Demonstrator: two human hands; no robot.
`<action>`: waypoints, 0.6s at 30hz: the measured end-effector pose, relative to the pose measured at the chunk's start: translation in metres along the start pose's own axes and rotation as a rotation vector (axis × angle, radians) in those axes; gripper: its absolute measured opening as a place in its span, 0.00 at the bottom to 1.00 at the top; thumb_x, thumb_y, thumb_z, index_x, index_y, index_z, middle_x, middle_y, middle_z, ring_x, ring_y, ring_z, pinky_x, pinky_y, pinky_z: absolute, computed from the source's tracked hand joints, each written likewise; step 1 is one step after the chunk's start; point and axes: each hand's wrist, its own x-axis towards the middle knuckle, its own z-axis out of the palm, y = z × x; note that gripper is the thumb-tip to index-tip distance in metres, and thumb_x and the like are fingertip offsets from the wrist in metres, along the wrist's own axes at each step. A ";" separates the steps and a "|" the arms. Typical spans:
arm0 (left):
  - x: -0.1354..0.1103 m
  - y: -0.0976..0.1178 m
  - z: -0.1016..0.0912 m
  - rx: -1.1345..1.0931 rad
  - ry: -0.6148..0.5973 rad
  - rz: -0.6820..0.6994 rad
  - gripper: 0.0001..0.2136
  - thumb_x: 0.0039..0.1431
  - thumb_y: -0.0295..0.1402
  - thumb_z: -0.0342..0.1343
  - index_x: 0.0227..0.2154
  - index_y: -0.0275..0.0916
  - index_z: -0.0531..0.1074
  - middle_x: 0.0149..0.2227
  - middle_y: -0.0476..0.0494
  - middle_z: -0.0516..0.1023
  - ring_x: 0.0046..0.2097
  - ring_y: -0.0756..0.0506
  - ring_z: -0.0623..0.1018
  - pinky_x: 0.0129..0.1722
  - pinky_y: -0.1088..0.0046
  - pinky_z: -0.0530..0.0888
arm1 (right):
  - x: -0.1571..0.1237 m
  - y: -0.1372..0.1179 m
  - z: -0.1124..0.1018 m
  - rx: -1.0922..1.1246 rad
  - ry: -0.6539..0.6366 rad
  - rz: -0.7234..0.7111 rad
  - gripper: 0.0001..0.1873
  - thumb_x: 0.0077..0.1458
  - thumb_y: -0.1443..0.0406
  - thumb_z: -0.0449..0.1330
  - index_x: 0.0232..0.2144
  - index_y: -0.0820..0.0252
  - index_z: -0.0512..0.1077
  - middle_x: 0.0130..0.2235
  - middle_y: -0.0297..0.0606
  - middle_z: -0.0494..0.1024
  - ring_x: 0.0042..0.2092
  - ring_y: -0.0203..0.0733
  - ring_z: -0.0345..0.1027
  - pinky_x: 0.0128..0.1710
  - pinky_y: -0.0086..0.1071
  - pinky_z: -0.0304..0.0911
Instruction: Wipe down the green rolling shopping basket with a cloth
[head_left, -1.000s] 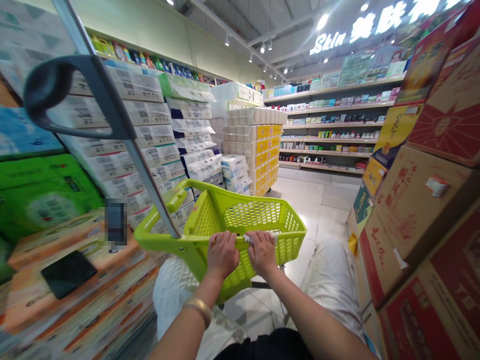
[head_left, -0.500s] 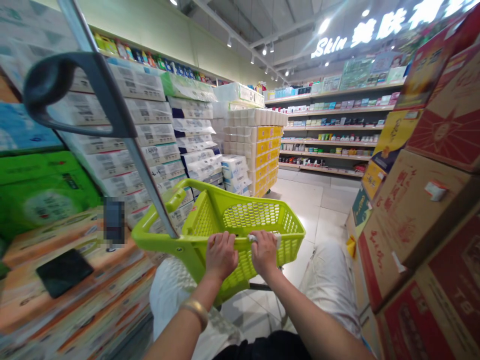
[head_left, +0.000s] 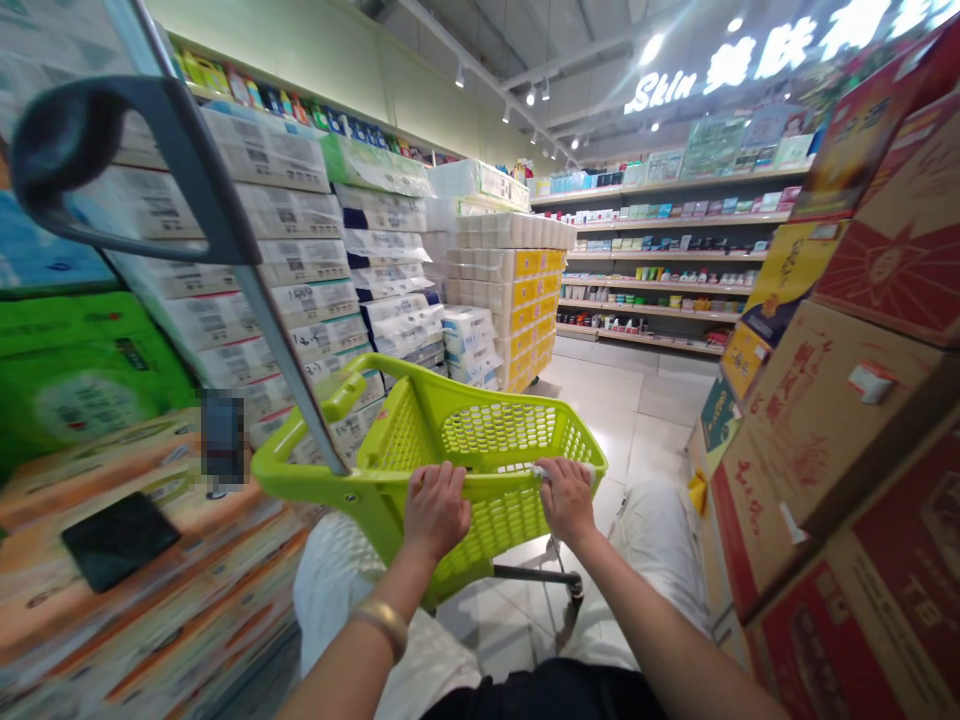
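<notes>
A lime-green rolling shopping basket with perforated sides stands before my knees. My left hand is closed over its near rim, fingers curled inward. Farther right on that same rim, my right hand presses a crumpled white wipe that shows at its fingertips; whether it is tissue or cloth I cannot tell. The basket's metal pull rod with a dark grey handle rises at the left. Below the basket a dark bar with a caster is visible.
Orange packs at the left carry a black flat object and a pixelated item. Stacked paper packs rise behind. Cardboard cartons wall the right side. Cosmetics shelves stand at the back beyond a tiled floor.
My right hand has slid rightward along the rim with the wipe, toward the basket's far corner. My left hand keeps its hold. The basket and rod appear slightly farther left.
</notes>
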 end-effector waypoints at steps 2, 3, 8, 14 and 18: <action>0.001 0.001 0.000 0.005 0.003 -0.007 0.12 0.46 0.27 0.53 0.37 0.40 0.71 0.35 0.41 0.72 0.43 0.39 0.69 0.50 0.59 0.59 | 0.003 -0.013 0.006 -0.010 0.040 0.090 0.12 0.53 0.70 0.50 0.39 0.57 0.70 0.37 0.37 0.72 0.42 0.44 0.60 0.50 0.38 0.48; 0.002 0.002 0.000 0.006 0.003 -0.012 0.12 0.47 0.27 0.53 0.37 0.40 0.71 0.35 0.41 0.72 0.43 0.39 0.69 0.50 0.59 0.59 | 0.004 -0.025 0.010 -0.004 0.044 0.109 0.12 0.53 0.71 0.51 0.38 0.57 0.70 0.37 0.37 0.72 0.42 0.44 0.59 0.49 0.38 0.48; 0.003 0.002 -0.003 0.011 -0.014 -0.013 0.10 0.47 0.28 0.53 0.35 0.40 0.70 0.35 0.41 0.72 0.42 0.39 0.69 0.49 0.59 0.60 | 0.014 -0.083 0.028 0.096 -0.060 0.005 0.13 0.53 0.69 0.53 0.41 0.55 0.70 0.37 0.35 0.72 0.41 0.43 0.60 0.47 0.36 0.48; 0.002 0.003 -0.006 0.044 0.000 0.008 0.11 0.47 0.27 0.52 0.37 0.39 0.71 0.35 0.41 0.73 0.42 0.39 0.70 0.50 0.60 0.60 | 0.012 -0.060 0.015 0.058 -0.138 -0.157 0.14 0.55 0.69 0.52 0.44 0.55 0.69 0.38 0.36 0.72 0.41 0.43 0.60 0.46 0.36 0.49; 0.001 0.003 -0.006 0.034 0.012 -0.001 0.12 0.47 0.27 0.53 0.38 0.38 0.71 0.36 0.41 0.74 0.42 0.39 0.70 0.50 0.61 0.60 | 0.006 -0.018 0.001 -0.010 -0.097 -0.123 0.15 0.55 0.69 0.50 0.43 0.56 0.69 0.38 0.37 0.71 0.42 0.43 0.60 0.48 0.36 0.49</action>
